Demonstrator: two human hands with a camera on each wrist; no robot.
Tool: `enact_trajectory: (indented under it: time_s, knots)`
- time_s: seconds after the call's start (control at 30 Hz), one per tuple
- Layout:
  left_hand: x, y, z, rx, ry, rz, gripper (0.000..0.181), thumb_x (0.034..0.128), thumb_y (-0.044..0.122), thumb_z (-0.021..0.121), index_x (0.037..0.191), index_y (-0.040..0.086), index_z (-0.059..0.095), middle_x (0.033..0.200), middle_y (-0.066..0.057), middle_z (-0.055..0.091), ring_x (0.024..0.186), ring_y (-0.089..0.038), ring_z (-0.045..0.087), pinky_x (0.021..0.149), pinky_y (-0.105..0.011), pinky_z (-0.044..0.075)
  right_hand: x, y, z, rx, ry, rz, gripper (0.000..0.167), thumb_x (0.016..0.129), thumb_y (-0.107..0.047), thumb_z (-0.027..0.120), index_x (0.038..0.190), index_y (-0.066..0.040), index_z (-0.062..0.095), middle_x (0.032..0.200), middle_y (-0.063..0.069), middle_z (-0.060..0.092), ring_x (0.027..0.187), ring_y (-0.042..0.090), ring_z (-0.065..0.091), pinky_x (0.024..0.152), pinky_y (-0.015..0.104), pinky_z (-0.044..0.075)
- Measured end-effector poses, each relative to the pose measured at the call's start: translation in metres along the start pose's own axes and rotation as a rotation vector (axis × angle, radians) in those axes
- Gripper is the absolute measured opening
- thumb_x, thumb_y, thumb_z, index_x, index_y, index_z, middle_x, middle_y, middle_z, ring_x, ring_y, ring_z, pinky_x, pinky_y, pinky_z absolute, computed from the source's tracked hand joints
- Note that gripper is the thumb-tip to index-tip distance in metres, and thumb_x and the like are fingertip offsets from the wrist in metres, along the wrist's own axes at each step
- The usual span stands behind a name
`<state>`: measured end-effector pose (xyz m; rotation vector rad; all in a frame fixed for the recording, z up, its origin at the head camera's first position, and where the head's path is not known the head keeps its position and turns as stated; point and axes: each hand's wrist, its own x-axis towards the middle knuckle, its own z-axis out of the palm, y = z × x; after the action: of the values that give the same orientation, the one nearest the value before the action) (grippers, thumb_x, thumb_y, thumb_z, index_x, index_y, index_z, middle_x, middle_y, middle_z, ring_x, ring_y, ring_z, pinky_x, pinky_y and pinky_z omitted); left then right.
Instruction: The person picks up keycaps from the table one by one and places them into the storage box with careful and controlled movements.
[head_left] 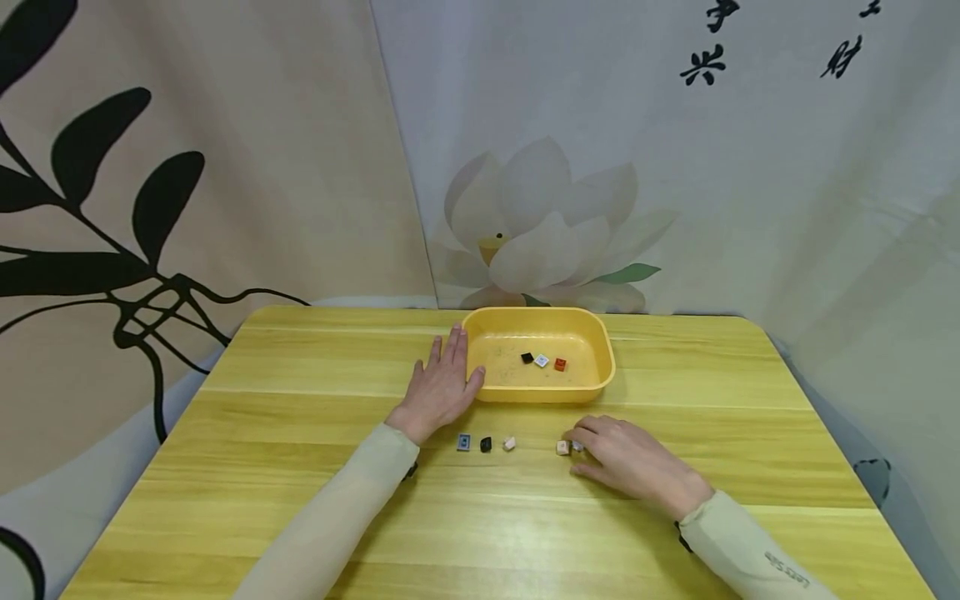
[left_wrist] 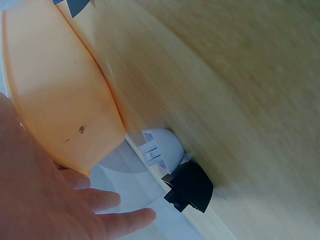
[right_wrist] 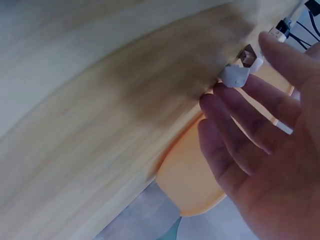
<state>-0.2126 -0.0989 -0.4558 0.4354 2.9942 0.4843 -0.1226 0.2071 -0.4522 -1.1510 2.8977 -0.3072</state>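
Pale piece sits at fingertips of right hand; I see thumb and fingers apart around it, cannot tell from my feed whether they touch it. Cream piece just beside it, left of right hand. Left hand straight-fingered against side of yellow tray. Tray lies ahead of right hand, holding black square, white square, red square. Right of left wrist, I see row: blue piece, dark piece, white piece.
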Motion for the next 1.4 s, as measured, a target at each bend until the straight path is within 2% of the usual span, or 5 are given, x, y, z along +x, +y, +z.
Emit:
enact_trajectory:
  time_s: [0.2,0.57,0.97,1.13,1.4]
  knots:
    - [0.0,0.001,0.001,-0.017,0.005,-0.001,0.077,0.11,0.05,0.031,0.166,0.003,0.005,0.173,-0.01,0.0,0.157,-0.042,0.01,0.115,-0.072,0.024,0.004,-0.001,0.003,-0.009,0.018,0.007,0.019,0.092,-0.016,0.08,0.109,-0.012,0.076,0.102,-0.002,0.066,0.092,0.013,0.064,0.08,0.035,0.057]
    - [0.0,0.0,0.001,-0.016,0.01,-0.002,0.077,0.1099,0.049,0.033,0.166,0.003,0.006,0.173,-0.01,0.001,0.157,-0.042,0.01,0.115,-0.072,0.024,0.005,-0.001,0.003,0.01,0.025,0.027,0.011,0.091,-0.008,0.079,0.102,-0.01,0.075,0.095,-0.002,0.064,0.083,0.01,0.062,0.073,0.031,0.056]
    - [0.0,0.0,0.001,-0.014,0.008,-0.001,0.077,0.11,0.049,0.031,0.166,0.003,0.006,0.173,-0.01,0.0,0.157,-0.042,0.011,0.115,-0.072,0.024,0.004,-0.003,-0.005,0.046,0.099,0.062,0.015,0.091,-0.003,0.078,0.105,-0.007,0.076,0.103,-0.001,0.062,0.086,0.012,0.065,0.074,0.029,0.058]
    - [-0.001,0.0,0.0,-0.018,0.007,0.002,0.076,0.1102,0.048,0.032,0.166,0.003,0.006,0.173,-0.01,0.001,0.156,-0.043,0.011,0.114,-0.072,0.024,0.005,-0.003,-0.009,0.083,0.169,0.042,0.017,0.09,0.0,0.077,0.105,-0.007,0.076,0.103,-0.001,0.062,0.085,0.01,0.064,0.074,0.028,0.057]
    - [-0.001,0.0,0.0,-0.005,0.007,0.004,0.076,0.1102,0.048,0.031,0.166,0.003,0.005,0.173,-0.01,0.0,0.156,-0.043,0.011,0.114,-0.072,0.026,0.012,-0.005,-0.019,0.051,0.275,0.023,0.021,0.086,0.001,0.082,0.105,-0.006,0.077,0.105,0.001,0.064,0.088,0.013,0.066,0.075,0.028,0.059]
